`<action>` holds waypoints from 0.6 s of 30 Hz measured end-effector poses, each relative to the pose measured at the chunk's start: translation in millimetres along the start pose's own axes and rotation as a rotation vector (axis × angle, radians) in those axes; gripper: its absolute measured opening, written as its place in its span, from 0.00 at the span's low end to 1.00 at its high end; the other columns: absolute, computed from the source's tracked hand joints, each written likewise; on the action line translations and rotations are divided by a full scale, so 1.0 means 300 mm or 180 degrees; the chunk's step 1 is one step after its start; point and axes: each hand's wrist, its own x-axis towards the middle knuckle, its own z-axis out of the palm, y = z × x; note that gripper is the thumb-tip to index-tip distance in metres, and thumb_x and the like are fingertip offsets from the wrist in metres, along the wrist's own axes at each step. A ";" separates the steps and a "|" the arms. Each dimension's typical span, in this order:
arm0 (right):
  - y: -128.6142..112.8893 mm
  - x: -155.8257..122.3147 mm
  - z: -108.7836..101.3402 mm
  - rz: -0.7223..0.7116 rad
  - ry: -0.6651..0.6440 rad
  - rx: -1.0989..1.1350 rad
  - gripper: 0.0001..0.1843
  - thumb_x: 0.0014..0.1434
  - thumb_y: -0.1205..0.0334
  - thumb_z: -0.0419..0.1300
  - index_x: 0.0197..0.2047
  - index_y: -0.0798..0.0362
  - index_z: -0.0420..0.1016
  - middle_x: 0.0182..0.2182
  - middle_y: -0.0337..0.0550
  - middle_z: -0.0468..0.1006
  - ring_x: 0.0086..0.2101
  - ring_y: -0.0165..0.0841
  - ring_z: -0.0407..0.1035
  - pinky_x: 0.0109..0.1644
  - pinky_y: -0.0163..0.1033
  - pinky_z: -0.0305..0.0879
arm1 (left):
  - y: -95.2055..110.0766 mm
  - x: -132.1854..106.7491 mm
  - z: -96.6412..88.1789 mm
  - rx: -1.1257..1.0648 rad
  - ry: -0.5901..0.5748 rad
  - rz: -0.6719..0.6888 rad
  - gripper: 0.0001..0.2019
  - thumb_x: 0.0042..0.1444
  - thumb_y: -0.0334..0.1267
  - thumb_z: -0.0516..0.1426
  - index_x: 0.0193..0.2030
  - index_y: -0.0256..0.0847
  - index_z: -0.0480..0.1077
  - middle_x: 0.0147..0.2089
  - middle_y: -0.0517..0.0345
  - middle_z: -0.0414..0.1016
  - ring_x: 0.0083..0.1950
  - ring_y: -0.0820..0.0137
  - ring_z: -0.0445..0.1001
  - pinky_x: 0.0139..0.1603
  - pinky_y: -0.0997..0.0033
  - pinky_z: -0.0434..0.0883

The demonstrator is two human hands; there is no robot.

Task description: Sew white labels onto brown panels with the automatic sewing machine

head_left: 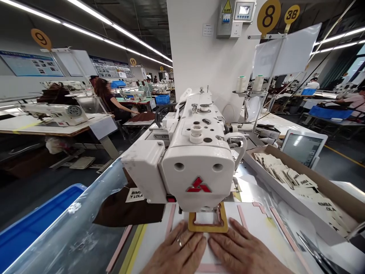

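My left hand (182,247) lies flat with its fingers stretched forward, a ring on one finger. Beside it my right hand (239,243) rests palm down in the same way. Both press on a white sheet (207,253) with pink strips, just in front of a brass-coloured clamp frame (208,229). The frame sits under the head of a white sewing machine (198,171) with a red emblem. Left of the machine head lies a dark brown fabric piece (128,213) bearing a white "BIMBA Y LOLA" label (135,195). The needle area is hidden behind the head.
A cardboard box (273,184) of white labels (302,186) stands at right, with scissors (316,255) in front and a tablet-like screen (303,148) behind. A blue bin (42,228) is at lower left. Another person (110,99) sits at a table further back.
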 end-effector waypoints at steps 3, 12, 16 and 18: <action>0.004 -0.008 -0.019 -0.0055 -0.0254 -0.0059 0.22 0.79 0.50 0.55 0.68 0.51 0.74 0.63 0.44 0.80 0.65 0.36 0.71 0.77 0.50 0.52 | -0.016 -0.010 0.035 0.0075 -0.0159 -0.0029 0.25 0.76 0.44 0.57 0.72 0.30 0.66 0.73 0.43 0.69 0.76 0.53 0.65 0.82 0.46 0.42; -0.006 0.006 -0.042 -0.0072 -0.0430 -0.0686 0.25 0.77 0.46 0.56 0.67 0.50 0.76 0.66 0.44 0.77 0.60 0.41 0.76 0.69 0.50 0.69 | -0.060 -0.009 0.125 -0.0059 -0.0102 0.0108 0.26 0.77 0.44 0.56 0.77 0.36 0.61 0.76 0.53 0.65 0.78 0.59 0.61 0.82 0.50 0.33; -0.020 -0.004 -0.025 -0.0190 -0.0564 -0.0919 0.30 0.76 0.38 0.53 0.68 0.50 0.75 0.68 0.43 0.73 0.61 0.42 0.74 0.63 0.47 0.76 | -0.070 0.038 0.022 -0.0336 -0.0520 -0.0026 0.26 0.76 0.45 0.59 0.75 0.37 0.65 0.74 0.54 0.69 0.75 0.60 0.68 0.82 0.60 0.48; -0.025 -0.003 -0.023 -0.0230 -0.0556 -0.0954 0.31 0.76 0.38 0.53 0.68 0.50 0.75 0.68 0.44 0.74 0.62 0.42 0.74 0.62 0.47 0.76 | -0.070 0.043 0.008 -0.0379 -0.0493 -0.0021 0.26 0.75 0.42 0.60 0.74 0.38 0.65 0.73 0.53 0.70 0.74 0.60 0.68 0.81 0.60 0.51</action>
